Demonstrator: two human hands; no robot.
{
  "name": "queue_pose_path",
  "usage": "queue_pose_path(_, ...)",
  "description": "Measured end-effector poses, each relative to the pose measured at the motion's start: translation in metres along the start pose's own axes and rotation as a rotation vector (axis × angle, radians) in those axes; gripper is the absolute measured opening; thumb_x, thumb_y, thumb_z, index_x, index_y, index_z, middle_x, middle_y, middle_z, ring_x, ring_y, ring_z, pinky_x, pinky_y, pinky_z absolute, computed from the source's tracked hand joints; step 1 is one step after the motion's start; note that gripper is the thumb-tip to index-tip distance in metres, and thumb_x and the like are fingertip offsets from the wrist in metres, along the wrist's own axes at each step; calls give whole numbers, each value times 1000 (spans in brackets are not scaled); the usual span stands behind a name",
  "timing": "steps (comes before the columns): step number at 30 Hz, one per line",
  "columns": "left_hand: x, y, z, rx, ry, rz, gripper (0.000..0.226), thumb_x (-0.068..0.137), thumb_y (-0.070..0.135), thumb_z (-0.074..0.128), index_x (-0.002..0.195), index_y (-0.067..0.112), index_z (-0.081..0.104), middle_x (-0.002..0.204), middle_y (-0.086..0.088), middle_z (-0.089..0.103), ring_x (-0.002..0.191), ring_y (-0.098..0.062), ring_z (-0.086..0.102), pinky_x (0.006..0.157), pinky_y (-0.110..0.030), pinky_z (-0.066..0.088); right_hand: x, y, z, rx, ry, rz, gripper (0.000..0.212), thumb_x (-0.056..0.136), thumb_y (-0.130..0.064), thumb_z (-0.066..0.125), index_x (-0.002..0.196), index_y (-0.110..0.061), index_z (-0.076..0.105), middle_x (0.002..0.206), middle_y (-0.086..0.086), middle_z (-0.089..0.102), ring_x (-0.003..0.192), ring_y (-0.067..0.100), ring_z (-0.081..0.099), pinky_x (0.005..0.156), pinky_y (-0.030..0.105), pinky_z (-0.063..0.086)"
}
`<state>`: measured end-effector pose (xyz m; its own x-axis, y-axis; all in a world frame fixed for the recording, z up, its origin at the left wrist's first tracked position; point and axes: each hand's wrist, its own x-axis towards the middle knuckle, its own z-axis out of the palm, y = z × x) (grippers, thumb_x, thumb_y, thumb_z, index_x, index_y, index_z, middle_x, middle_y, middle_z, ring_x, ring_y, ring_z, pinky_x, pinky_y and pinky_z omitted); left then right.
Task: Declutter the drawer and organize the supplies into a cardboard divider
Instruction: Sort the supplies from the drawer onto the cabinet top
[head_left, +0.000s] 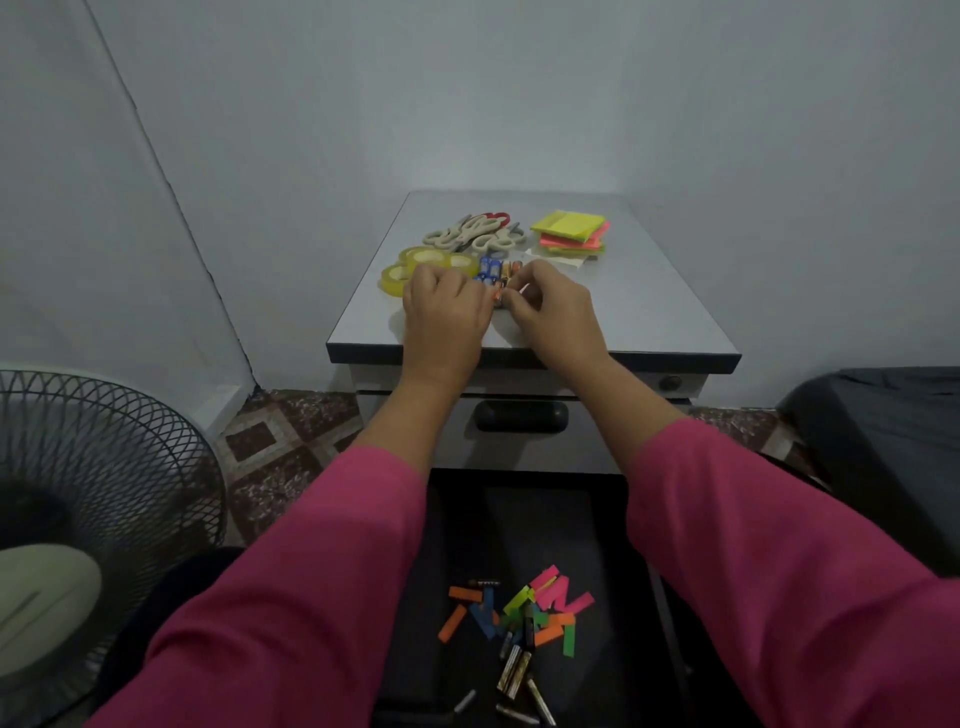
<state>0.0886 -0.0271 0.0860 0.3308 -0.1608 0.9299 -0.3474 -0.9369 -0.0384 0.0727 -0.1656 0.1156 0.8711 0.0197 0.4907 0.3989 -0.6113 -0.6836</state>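
Both hands work at the batteries (493, 275) on the counter (649, 312). The left hand (441, 306) and right hand (550, 306) have fingers (519, 304) curled, pinching a battery between them, likely to line it up with the group. Tape rolls (426, 265), scissors (472, 231) and sticky notes (571, 234) lie just beyond the fingers. Below, the open drawer (457, 519) holds loose batteries (514, 670) and coloured paper strips (545, 608). No divider shows.

Walls: plain pale grey wall (519, 93), dim light.
Floor: patterned brown-and-cream tiled floor (280, 447).
Left: black wire-grille fan (98, 467).
Right: dark furniture (883, 441).
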Motion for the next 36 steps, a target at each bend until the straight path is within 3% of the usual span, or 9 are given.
queue_pose_path(2, -7, 7, -8, -65, 78, 9, 27, 95, 16, 58, 71, 7, 64, 70, -6, 60, 73, -24, 50, 66, -32, 36, -9, -1, -2, 86, 38, -34, 6, 90, -18, 62, 86, -15, 59, 68, -12, 54, 61, -2, 50, 58, 10, 39)
queue_pose_path(5, -27, 24, -26, -150, 155, 25, 23, 94, 11, 60, 72, 4, 65, 71, -7, 62, 71, -22, 51, 66, -35, 38, -34, 3, -1, 141, 128, -89, 4, 88, -15, 65, 86, -13, 62, 73, -10, 59, 66, -1, 53, 62, 11, 42)
queue_pose_path(10, -92, 43, -38, -216, 6, -37, 23, 93, 16, 60, 74, 6, 67, 74, -8, 61, 74, -23, 47, 64, -36, 39, -99, 34, 15, 111, 134, -98, 2, 87, -11, 67, 88, -11, 65, 81, -4, 64, 73, 3, 57, 68, 13, 46)
queue_pose_path(14, -167, 48, -39, -165, -380, -101, 30, 90, 25, 52, 69, 8, 64, 70, -8, 58, 71, -26, 51, 58, -37, 43, -154, 66, 34, 102, -51, 170, 7, 88, -12, 65, 85, -18, 62, 77, -7, 61, 69, -4, 55, 65, 7, 40)
queue_pose_path(18, -207, 60, -50, -117, -1146, -361, 37, 97, 34, 43, 97, 8, 69, 101, -11, 64, 96, -29, 58, 77, -36, 47, -208, 93, 48, 27, -338, 431, 20, 89, -14, 63, 75, -27, 57, 75, -7, 62, 69, 7, 60, 66, 22, 48)
queue_pose_path(21, -219, 68, -59, -149, -1541, -522, 34, 93, 34, 53, 113, 10, 65, 118, -13, 63, 109, -29, 59, 85, -31, 47, -235, 108, 54, -147, -604, 538, 14, 88, -15, 61, 77, -24, 60, 83, 0, 66, 80, 17, 64, 73, 29, 52)
queue_pose_path(26, -225, 72, -76, -217, -1849, -564, 36, 92, 23, 59, 124, 8, 59, 126, -11, 61, 114, -26, 59, 89, -28, 46, -252, 116, 54, -358, -844, 524, 21, 93, -20, 51, 92, -7, 68, 102, 13, 68, 95, 25, 63, 77, 27, 47)
queue_pose_path(30, -231, 72, -83, -220, -2055, -579, 39, 88, 24, 67, 120, 4, 58, 115, -14, 67, 81, -21, 64, 77, -30, 49, -256, 119, 56, -406, -1011, 495, 17, 91, -23, 58, 95, -9, 66, 109, 14, 66, 103, 27, 62, 74, 24, 41)
queue_pose_path(36, -243, 84, -77, -110, -2101, -401, 57, 83, 38, 70, 127, 8, 50, 125, -7, 58, 114, -24, 56, 96, -36, 48, -273, 124, 66, -521, -1174, 454, 44, 80, -36, 72, 117, -13, 63, 118, 9, 64, 111, 24, 60, 87, 28, 46)
